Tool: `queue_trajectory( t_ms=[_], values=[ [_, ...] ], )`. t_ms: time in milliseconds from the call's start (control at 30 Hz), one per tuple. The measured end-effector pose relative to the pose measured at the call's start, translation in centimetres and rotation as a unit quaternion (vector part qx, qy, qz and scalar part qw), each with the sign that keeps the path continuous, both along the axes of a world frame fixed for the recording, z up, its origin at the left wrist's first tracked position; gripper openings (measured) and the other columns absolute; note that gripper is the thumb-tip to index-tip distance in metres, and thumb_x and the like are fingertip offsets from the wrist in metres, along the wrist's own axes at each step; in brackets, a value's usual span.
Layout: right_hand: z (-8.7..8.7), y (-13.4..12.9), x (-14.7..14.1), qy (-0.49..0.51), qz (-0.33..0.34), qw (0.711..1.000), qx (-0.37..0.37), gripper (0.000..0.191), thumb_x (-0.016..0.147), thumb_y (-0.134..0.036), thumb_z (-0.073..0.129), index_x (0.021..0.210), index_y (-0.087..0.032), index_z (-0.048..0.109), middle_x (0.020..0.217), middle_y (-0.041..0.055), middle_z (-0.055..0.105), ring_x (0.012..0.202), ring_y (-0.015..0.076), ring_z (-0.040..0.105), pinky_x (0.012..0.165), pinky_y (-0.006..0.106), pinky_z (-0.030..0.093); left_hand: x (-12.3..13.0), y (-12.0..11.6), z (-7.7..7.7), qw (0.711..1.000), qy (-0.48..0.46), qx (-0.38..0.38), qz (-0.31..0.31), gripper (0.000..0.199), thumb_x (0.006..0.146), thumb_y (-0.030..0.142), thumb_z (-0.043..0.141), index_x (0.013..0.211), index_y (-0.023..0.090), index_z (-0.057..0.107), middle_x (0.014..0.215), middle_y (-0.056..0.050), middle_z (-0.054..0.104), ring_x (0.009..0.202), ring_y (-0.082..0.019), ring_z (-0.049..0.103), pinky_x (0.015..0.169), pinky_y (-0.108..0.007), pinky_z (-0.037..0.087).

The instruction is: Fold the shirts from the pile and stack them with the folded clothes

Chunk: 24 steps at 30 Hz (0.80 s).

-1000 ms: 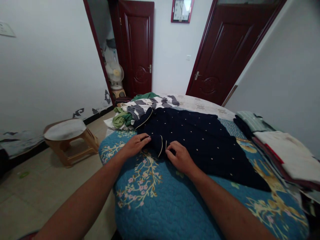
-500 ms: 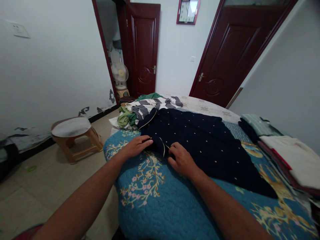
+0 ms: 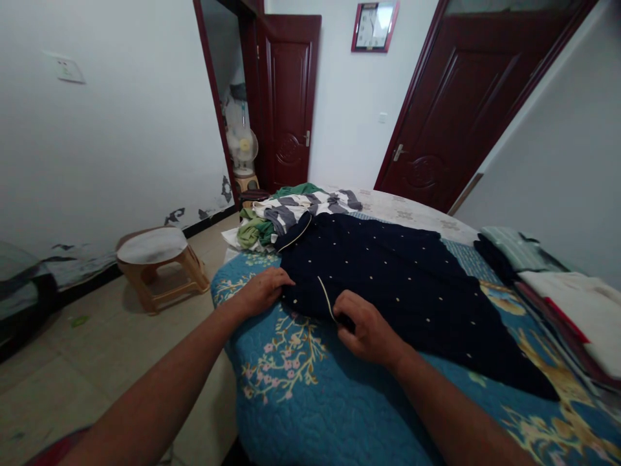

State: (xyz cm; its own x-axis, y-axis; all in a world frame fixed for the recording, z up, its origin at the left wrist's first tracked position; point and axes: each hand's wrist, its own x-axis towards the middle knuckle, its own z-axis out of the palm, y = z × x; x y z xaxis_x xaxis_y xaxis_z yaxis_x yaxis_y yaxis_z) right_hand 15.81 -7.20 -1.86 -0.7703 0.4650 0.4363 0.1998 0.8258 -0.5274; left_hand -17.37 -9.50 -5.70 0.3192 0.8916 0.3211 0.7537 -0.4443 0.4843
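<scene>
A dark navy dress (image 3: 388, 272) with small pale dots and cream piping lies spread on the bed, its wider end toward the right. My left hand (image 3: 264, 291) is closed on the dress's near left edge, thumb and fingers pinching the cloth. With curled fingers, my right hand (image 3: 363, 323) grips the near edge at the end of a cream-piped trim. Between the two hands the cloth lies fairly flat. Fingertips of the right hand are partly hidden by the hand itself.
Under the dress is a blue floral quilt (image 3: 276, 414). Rumpled clothes (image 3: 291, 210) lie beyond its left end. Folded clothes (image 3: 567, 291) are stacked at the right. A plastic stool (image 3: 160, 259) stands on the floor to the left, near the wall.
My right hand has drawn the piped edge slightly right and toward me, and the fold between the hands has flattened out. My left hand still pinches the edge. The view has shifted slightly left.
</scene>
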Motion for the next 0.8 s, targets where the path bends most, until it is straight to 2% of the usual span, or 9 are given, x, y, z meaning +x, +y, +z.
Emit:
queue_trajectory(
  t_ms=[100,200,333,400,467,567,667,733,800],
  values=[
    [0.1,-0.5,-0.1,-0.063,0.023,0.997,0.026,0.039,0.075,0.000,0.055,0.104,-0.024,0.062,0.110,0.0055,0.064,0.098,0.0204,0.059,0.086,0.033,0.046,-0.2,0.1,-0.5,0.999,-0.029,0.008,0.026,0.040,0.093,0.013,0.050,0.116,0.025,0.080,0.114,-0.009,0.075,0.110,-0.024,0.067,0.105,-0.041,0.050],
    [0.0,-0.7,-0.2,-0.104,0.038,0.992,0.065,0.037,0.077,0.000,0.057,0.103,-0.024,0.066,0.122,0.0062,0.066,0.105,0.0220,0.060,0.092,0.037,0.044,-0.4,0.2,-0.2,0.995,-0.077,-0.004,0.069,0.041,0.092,0.015,0.049,0.117,0.026,0.080,0.113,-0.007,0.075,0.109,-0.023,0.068,0.103,-0.039,0.051],
    [-0.1,-1.3,-0.6,-0.129,0.085,0.984,0.091,0.029,0.082,0.002,0.055,0.092,-0.023,0.067,0.108,0.0035,0.073,0.103,0.0214,0.059,0.096,0.040,0.041,-0.6,0.7,0.9,0.990,-0.098,-0.054,0.088,0.041,0.087,0.015,0.048,0.108,0.027,0.081,0.105,-0.004,0.075,0.100,-0.021,0.069,0.096,-0.034,0.053],
    [-0.2,-1.7,-0.9,-0.134,0.106,0.983,0.074,0.028,0.084,0.002,0.055,0.088,-0.023,0.066,0.099,0.0019,0.073,0.101,0.0205,0.060,0.097,0.039,0.041,-0.8,0.9,1.4,0.990,-0.088,-0.077,0.079,0.040,0.084,0.015,0.049,0.103,0.028,0.082,0.102,-0.003,0.075,0.098,-0.020,0.069,0.094,-0.031,0.053],
    [-0.5,-1.9,-1.1,-0.131,0.114,0.984,0.049,0.029,0.084,0.002,0.054,0.088,-0.024,0.067,0.097,0.0011,0.074,0.102,0.0198,0.060,0.095,0.037,0.043,-1.2,1.0,1.6,0.992,-0.066,-0.083,0.065,0.040,0.081,0.014,0.049,0.100,0.029,0.081,0.101,-0.003,0.075,0.098,-0.020,0.069,0.094,-0.030,0.052],
    [-1.1,-1.9,-1.2,-0.107,0.120,0.987,0.014,0.037,0.082,0.003,0.052,0.096,-0.025,0.071,0.104,0.0016,0.075,0.106,0.0197,0.061,0.093,0.036,0.046,-1.7,0.7,1.9,0.995,-0.015,-0.068,0.071,0.035,0.076,0.013,0.050,0.091,0.026,0.078,0.098,-0.003,0.075,0.095,-0.021,0.068,0.091,-0.030,0.052],
    [-1.4,-1.7,-1.5,-0.038,0.153,0.987,-0.006,0.043,0.076,0.003,0.053,0.104,-0.023,0.072,0.108,0.0044,0.075,0.105,0.0198,0.065,0.094,0.036,0.051,-1.7,0.0,2.6,0.990,0.037,-0.054,0.128,0.025,0.075,0.013,0.049,0.080,0.023,0.071,0.087,-0.003,0.072,0.086,-0.020,0.066,0.083,-0.030,0.052],
    [-1.4,-1.7,-1.6,0.022,0.171,0.985,-0.031,0.040,0.077,0.002,0.054,0.105,-0.022,0.072,0.107,0.0054,0.075,0.103,0.0187,0.068,0.093,0.035,0.054,-1.0,-0.4,3.7,0.987,0.053,-0.035,0.145,0.023,0.079,0.015,0.048,0.081,0.023,0.070,0.086,-0.003,0.072,0.085,-0.020,0.066,0.083,-0.030,0.052],
    [-1.1,-1.6,-1.6,0.078,0.163,0.981,-0.066,0.033,0.084,-0.002,0.055,0.105,-0.021,0.071,0.109,0.0060,0.075,0.103,0.0173,0.070,0.093,0.033,0.056,0.4,-0.4,4.9,0.991,0.053,-0.017,0.121,0.024,0.087,0.018,0.047,0.089,0.022,0.071,0.092,-0.003,0.075,0.089,-0.020,0.068,0.086,-0.031,0.054]
  ],
)
